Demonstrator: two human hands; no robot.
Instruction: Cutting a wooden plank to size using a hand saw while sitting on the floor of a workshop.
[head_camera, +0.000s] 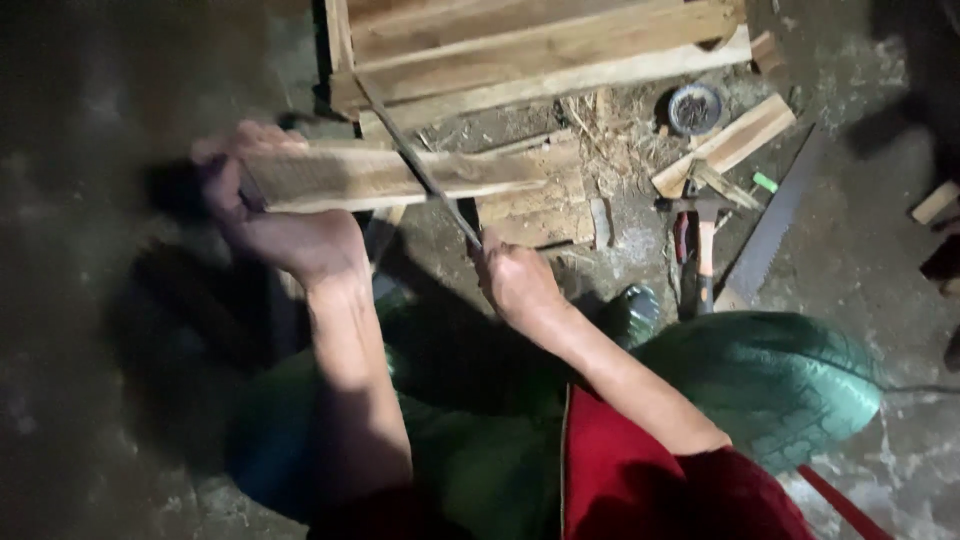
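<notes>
My right hand (515, 280) is clenched around the handle of a thin saw blade (420, 165), which runs up and away across the top edge of a short wooden plank (390, 178); my left hand (265, 215) has its grip wrapped over the plank's left end, fingers curled on the far edge, holding it off the floor against the lower rail of a wooden crate (540, 50). The danger I judge first is the blade skipping out of its cut: the plank is braced only by one hand, so if it twists, the teeth could jump sideways along the plank toward my left fingers. The blade looks narrow, so a hard push might bend or jam it. My knees, in green cloth, sit right below the work, where a freed offcut could drop. Further out on the concrete floor lie a hammer (703, 250), a large handsaw (775, 225), loose wood scraps (725, 145) and a small round tin (695, 108), all easy to knock or tread on in this dim light.
</notes>
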